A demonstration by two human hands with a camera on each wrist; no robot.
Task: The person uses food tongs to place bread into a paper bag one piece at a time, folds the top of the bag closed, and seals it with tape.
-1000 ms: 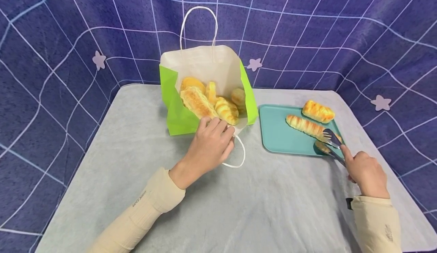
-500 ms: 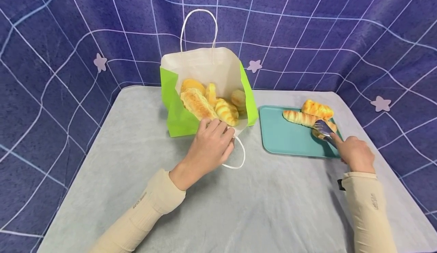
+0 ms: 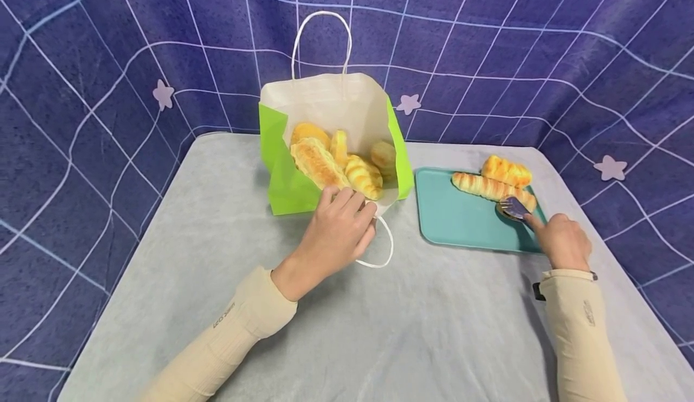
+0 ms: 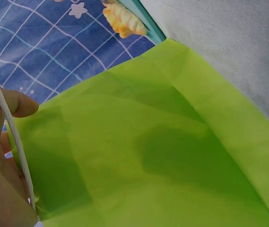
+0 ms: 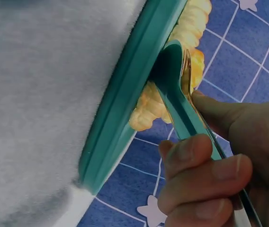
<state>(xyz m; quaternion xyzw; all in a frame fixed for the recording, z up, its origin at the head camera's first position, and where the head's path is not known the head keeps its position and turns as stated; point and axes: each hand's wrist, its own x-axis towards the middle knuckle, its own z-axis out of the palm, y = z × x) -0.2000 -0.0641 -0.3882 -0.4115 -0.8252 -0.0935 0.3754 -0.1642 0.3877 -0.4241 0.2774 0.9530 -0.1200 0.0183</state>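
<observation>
My left hand (image 3: 336,224) grips the front rim of a green paper bag (image 3: 293,188). In the left wrist view, the bag's white cord handle (image 4: 16,137) runs across that hand. Several breads fill the bag, including a long crusty loaf (image 3: 318,164) and a ridged croissant-like roll (image 3: 363,177). My right hand (image 3: 566,242) holds metal serving tongs (image 5: 186,116), one side a spoon, the other a fork. Their tips lie over the teal tray (image 3: 452,224), right at the near side of a long spiral bread roll (image 3: 482,186). Nothing shows between the tips.
A golden knobbly loaf (image 3: 506,171) lies behind the spiral roll at the tray's far right corner. The bag stands left of the tray on a grey cloth-covered table (image 3: 412,323). A blue grid-patterned curtain (image 3: 472,46) hangs around the back and sides.
The spiral roll has shifted back and left against the golden loaf. My right hand has moved forward and left, and the tongs have come off the roll to its near side. My left hand stays put.
</observation>
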